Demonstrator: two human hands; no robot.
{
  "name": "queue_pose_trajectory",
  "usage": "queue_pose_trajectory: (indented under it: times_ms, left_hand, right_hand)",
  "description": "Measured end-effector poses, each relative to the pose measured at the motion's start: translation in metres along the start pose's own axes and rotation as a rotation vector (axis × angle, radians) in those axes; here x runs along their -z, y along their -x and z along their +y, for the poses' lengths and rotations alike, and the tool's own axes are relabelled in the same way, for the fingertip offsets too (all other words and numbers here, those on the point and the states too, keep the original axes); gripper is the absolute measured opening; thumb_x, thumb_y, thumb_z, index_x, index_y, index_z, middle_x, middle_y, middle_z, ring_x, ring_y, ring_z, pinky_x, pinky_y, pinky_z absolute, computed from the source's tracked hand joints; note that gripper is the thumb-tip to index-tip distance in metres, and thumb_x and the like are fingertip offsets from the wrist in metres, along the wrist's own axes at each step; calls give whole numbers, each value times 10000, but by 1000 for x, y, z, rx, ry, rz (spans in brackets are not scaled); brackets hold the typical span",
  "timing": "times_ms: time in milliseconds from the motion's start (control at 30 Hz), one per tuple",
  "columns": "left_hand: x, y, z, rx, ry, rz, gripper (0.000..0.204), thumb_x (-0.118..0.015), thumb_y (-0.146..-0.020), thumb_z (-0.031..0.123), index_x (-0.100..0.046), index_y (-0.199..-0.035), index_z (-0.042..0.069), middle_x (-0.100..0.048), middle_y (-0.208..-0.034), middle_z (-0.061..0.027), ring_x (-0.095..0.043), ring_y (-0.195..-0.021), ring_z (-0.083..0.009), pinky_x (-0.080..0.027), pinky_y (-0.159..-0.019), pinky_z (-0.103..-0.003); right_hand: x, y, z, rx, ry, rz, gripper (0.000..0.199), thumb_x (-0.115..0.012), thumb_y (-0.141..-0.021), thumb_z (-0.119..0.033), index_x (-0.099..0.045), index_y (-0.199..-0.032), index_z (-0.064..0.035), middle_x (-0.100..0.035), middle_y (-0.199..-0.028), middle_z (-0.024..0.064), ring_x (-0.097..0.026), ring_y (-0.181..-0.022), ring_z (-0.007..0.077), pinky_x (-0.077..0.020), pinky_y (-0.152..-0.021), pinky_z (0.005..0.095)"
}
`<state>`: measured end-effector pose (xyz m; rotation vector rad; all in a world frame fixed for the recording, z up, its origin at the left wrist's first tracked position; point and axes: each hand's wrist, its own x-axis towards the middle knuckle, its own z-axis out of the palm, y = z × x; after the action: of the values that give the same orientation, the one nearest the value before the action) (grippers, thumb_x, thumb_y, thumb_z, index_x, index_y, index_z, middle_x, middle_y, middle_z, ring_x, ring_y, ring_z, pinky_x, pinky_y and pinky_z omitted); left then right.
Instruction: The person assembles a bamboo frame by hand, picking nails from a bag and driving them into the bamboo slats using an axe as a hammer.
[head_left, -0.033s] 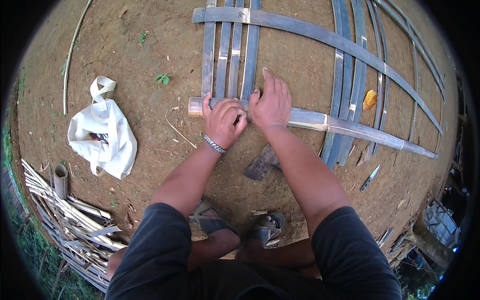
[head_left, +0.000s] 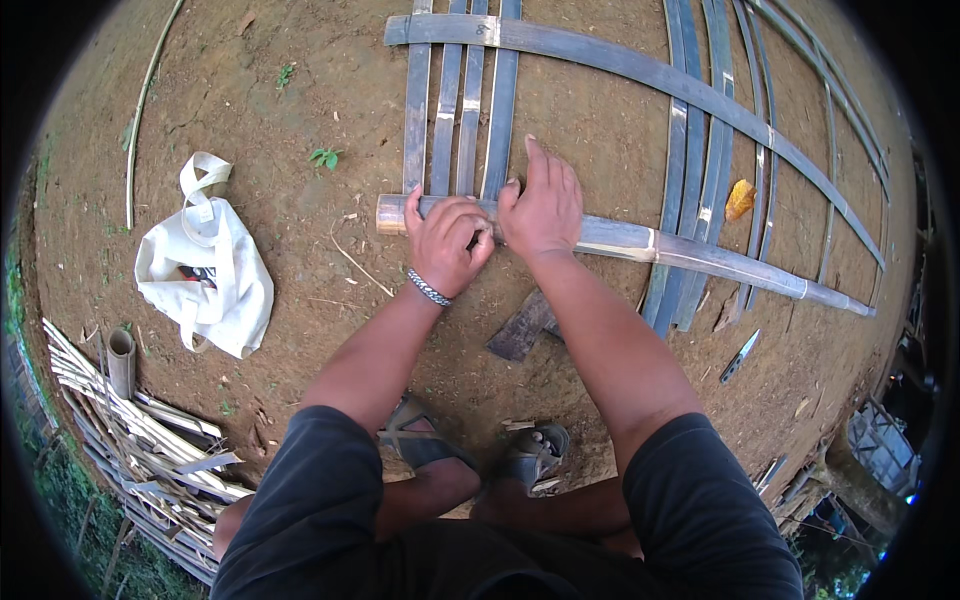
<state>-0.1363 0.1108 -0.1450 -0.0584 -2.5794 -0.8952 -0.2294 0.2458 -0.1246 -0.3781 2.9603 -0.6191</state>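
— Where were your hands?

— Your left hand [head_left: 447, 243] was clenched around the near crosswise bamboo slat [head_left: 700, 253], close to its cut left end on the dirt. Your right hand [head_left: 545, 205] lay flat and open, pressing that slat just beside the left, where the three upright bamboo strips [head_left: 460, 100] cross it.

— And around you?

— A white cloth bag [head_left: 205, 270] lay well to your left, a dark blade [head_left: 520, 327] under your right forearm, a small knife [head_left: 738, 355] further right.
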Motion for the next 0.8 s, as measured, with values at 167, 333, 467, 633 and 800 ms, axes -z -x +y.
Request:
queue_pose_trajectory:
  times_ms: [167,333,467,633,800]
  left_hand:
    - [-2,1,0,-13,-7,24,146,-806,-766,99,-699,-857,139,-733,-987,-10,-701,-1070,-212,-246,-1193,-562]
    - [2,-1,1,-2,25,-2,123,-809,-802,92,-725,-883,132,-748,-1004,-6,-706,-1072,-218,-271,-1174,-538]
    - [4,-1,0,-3,25,0,106,-810,-817,94,-730,-881,124,-748,-1004,-4,-708,-1073,-218,-281,-1170,-529]
    - [2,0,0,-7,29,-1,93,-807,-827,106,-739,-887,129,-749,-1000,2,-710,-1077,-202,-301,-1154,-516]
    - [1,-1,1,4,16,-16,75,-804,-832,113,-748,-876,135,-752,-990,6,-708,-1080,-186,-310,-1147,-510]
  right_hand:
    - [-1,0,-1,-3,12,6,652,-574,-922,-243,-451,-1543,-87,-585,-1427,154,-489,-1389,350,-339,-1223,477]
    - [2,2,-1,-17,2,-3,643,-577,-926,-239,-456,-1539,-86,-588,-1415,167,-497,-1375,353,-353,-1206,475]
    - [6,0,-3,-22,-22,-38,649,-562,-930,-239,-444,-1542,-58,-577,-1436,159,-487,-1390,341,-318,-1239,476]
    - [9,1,-2,-61,-108,-38,657,-590,-924,-199,-436,-1548,-61,-568,-1428,192,-484,-1388,353,-332,-1230,462]
    - [20,18,19,124,-266,150,672,-657,-913,-167,-438,-1537,-48,-553,-1407,223,-489,-1351,408,-324,-1206,530]
